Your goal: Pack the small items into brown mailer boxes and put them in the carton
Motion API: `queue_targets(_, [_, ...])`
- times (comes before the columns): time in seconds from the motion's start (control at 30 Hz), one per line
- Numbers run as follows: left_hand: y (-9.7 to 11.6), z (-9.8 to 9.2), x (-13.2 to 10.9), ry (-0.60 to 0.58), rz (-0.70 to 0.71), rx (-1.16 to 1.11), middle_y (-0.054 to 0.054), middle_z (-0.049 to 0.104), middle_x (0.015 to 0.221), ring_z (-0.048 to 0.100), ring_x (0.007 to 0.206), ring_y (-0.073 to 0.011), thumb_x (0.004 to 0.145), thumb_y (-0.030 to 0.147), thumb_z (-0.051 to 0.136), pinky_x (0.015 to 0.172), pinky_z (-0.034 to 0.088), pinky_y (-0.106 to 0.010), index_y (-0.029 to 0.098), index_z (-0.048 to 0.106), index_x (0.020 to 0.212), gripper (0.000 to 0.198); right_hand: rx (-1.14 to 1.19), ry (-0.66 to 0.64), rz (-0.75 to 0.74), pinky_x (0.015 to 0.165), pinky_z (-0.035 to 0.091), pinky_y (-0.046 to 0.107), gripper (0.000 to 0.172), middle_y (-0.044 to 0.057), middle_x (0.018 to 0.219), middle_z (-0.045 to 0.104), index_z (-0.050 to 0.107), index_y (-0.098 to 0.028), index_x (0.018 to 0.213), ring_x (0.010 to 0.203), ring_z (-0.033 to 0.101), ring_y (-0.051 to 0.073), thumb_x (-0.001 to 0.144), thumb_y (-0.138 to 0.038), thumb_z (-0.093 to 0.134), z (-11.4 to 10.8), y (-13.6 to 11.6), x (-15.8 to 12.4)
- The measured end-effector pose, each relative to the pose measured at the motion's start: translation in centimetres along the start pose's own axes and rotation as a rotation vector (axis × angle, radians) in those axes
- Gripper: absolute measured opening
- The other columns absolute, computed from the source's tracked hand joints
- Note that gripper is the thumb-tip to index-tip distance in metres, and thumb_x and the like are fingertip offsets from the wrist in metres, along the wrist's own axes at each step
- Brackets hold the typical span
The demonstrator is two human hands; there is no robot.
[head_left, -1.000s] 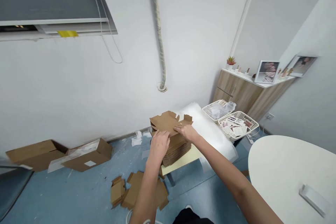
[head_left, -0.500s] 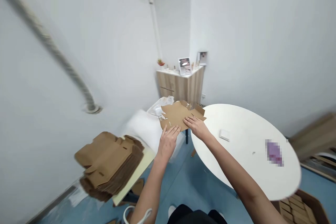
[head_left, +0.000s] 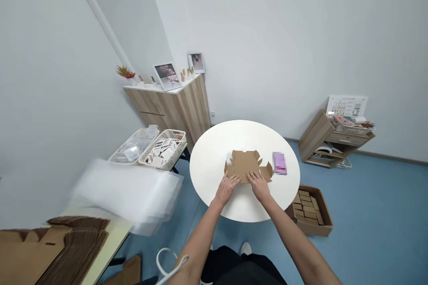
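An unfolded cardboard box (head_left: 245, 164) with cut side flaps is over the white round table (head_left: 214, 142), its near edge towards me. My left hand (head_left: 227, 187) grips the near left part of it, fingers on top of the board. My right hand (head_left: 260, 185) holds the near edge further right, fingers also on top. Whether the board rests fully on the table I cannot tell. A small white item (head_left: 229, 157) shows partly behind its left flaps. To its right lies a blurred-out purple item (head_left: 279, 163).
A carton (head_left: 316, 230) of small brown boxes stands on the floor at right. On the left table lie stacked flat cardboard boxes (head_left: 83, 249), white foam sheets (head_left: 127, 191) and two baskets, one a white basket (head_left: 175, 158) of packets. A wooden cabinet (head_left: 190, 107) stands behind.
My view has swung right. Both hands have carried the unfolded cardboard box from beside the left table to over the middle of the round table.
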State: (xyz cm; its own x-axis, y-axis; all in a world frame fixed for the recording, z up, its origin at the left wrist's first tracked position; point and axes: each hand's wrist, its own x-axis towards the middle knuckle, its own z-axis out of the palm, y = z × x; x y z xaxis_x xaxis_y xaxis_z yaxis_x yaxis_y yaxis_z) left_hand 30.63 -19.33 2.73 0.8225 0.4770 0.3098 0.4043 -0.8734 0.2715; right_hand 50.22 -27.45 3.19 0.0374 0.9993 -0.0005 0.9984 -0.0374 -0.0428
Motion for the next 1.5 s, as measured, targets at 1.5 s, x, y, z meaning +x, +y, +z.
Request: queue_targets(1.5, [-0.4,11.6,3.2,-0.284,-0.054,-0.165,-0.009,0.067,0.123,0.059,0.117,-0.0219,0.086,0.004,0.040,0.111,0.034,-0.049,0.019,0.063,0.115,0.040,0.442,-0.360,0.298,0.075,0.041,0.026,0.021,0.008,0.093,0.071,0.068,-0.019,0.083,0.088,0.063,0.020,0.091,-0.025,0.049,5.4,3.2,0.9])
